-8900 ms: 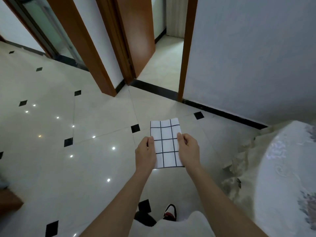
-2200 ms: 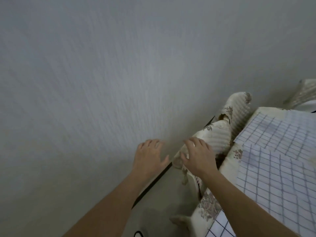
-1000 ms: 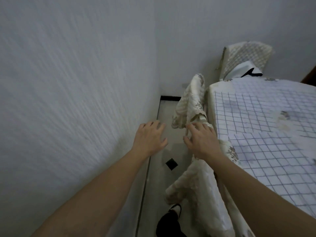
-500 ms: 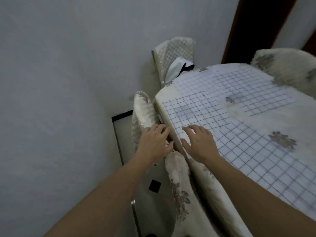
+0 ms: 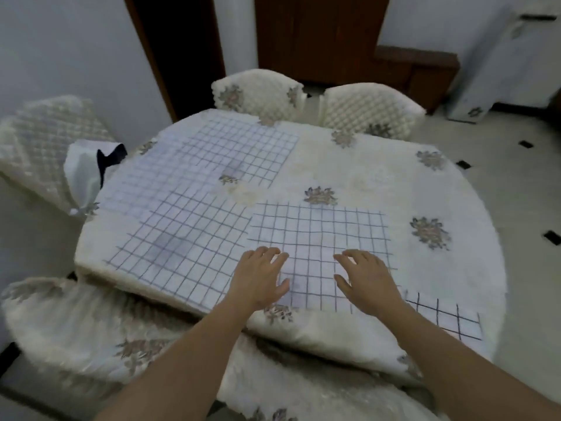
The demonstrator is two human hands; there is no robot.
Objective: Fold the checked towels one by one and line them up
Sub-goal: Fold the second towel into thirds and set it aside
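Several white towels with a dark check lie spread flat on the round table (image 5: 379, 174). The nearest checked towel (image 5: 321, 235) is in front of me. My left hand (image 5: 261, 278) and my right hand (image 5: 364, 278) hover over its near half, fingers spread and holding nothing. A second checked towel (image 5: 179, 238) overlaps it on the left. A third towel (image 5: 224, 153) lies further back. A small folded checked towel (image 5: 446, 320) sits at the table's near right edge, beside my right forearm.
The table carries a cream cloth with flower patches. Padded chairs stand round it: one at the near left (image 5: 69, 326), one at the far left (image 5: 39, 141) with a white and black cloth (image 5: 88, 171), two at the back (image 5: 261, 92). A dark wooden door (image 5: 315, 34) is behind.
The view swung right from the wall to the whole table. Both hands moved from the table's edge to above the nearest spread towel. The folded towel held earlier is no longer in my hands.
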